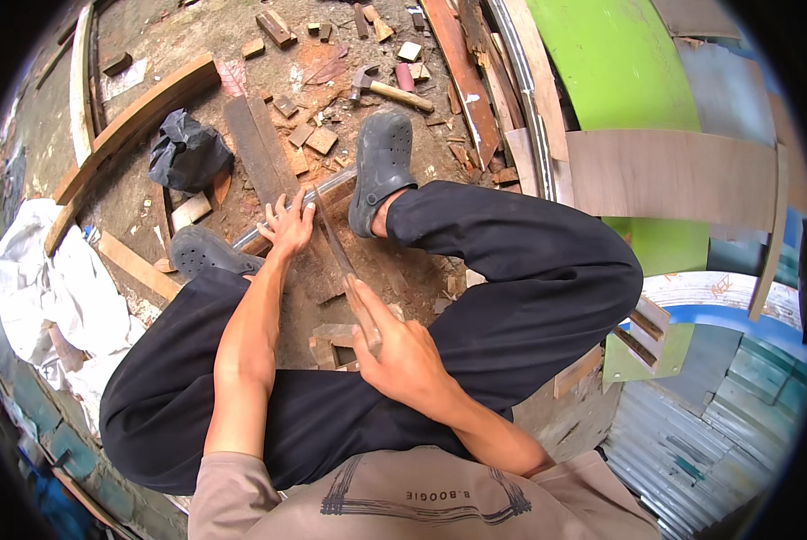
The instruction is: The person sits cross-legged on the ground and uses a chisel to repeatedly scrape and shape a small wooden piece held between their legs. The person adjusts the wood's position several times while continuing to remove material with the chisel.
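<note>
My right hand (408, 364) grips the handle end of a handsaw (338, 247), seen nearly edge-on. Its narrow blade slants away from me and its far end is beside my left hand (288, 227). That hand lies with fingers spread on the near end of a brown wooden plank (255, 144), which stretches away from me. Beneath the hand, a long crosswise bar (331, 187) with a shiny edge runs between my two grey clogs. The exact contact between blade and wood is too fine to make out.
A claw hammer (401, 94) lies beyond my right foot among several small wood blocks. To the left are a black crumpled bag (187, 153), a curved-looking beam (138, 121) and white cloth (43, 279). Green panel (615, 67) and boards lean at right.
</note>
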Tool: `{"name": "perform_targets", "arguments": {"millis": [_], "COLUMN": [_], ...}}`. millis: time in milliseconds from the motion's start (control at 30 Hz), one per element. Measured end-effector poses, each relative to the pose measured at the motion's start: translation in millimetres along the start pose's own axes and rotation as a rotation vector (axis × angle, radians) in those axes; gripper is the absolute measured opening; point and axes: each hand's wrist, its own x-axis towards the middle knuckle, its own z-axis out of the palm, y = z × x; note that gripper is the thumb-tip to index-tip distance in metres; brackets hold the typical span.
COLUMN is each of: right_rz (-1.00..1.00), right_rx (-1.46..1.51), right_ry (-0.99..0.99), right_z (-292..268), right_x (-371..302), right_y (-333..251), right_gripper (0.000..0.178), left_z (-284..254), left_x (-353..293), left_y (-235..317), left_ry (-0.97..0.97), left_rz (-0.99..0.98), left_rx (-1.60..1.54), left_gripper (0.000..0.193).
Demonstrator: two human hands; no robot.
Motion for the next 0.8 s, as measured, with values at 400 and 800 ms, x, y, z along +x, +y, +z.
{"name": "perform_targets", "arguments": {"millis": [400,800], "right_rz": [-0.035,-0.032], "right_rx": [-0.026,0.073], "right_ry": [0.03,0.106], "right_z": [8.5,8.8], "right_x": [-11.3,0.3], "right_y": [-3.9,19.5], "right_gripper": [0.062,0.055], "left_z": [-1.1,0.2], "left_x": [0.6,2.0], "left_y": [-0.1,-2.0], "left_ry": [-0.035,-0.019], "left_rz": [-0.017,0.004], "left_rx": [-0.019,0.012], "left_gripper": [0.058,0.059]}}
